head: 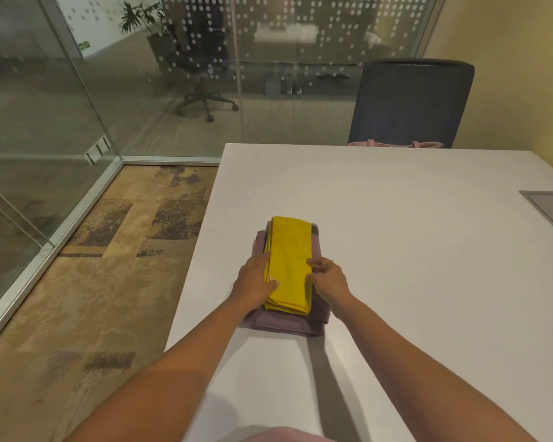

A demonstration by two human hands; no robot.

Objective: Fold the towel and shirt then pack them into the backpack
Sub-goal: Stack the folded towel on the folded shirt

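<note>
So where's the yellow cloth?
In the head view, the yellow cloth lies folded on top of the purple cloth, near the left edge of the table, between the left hand and right hand.

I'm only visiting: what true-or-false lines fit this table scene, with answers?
1. The yellow cloth lies on top of the purple cloth. True.
2. Both hands are off the cloths. False: the left hand rests on the yellow cloth's edge, the right hand pinches its other edge.
3. A dark chair stands beyond the table. True.
4. The yellow cloth is spread out flat. False: it is folded narrow.
</note>
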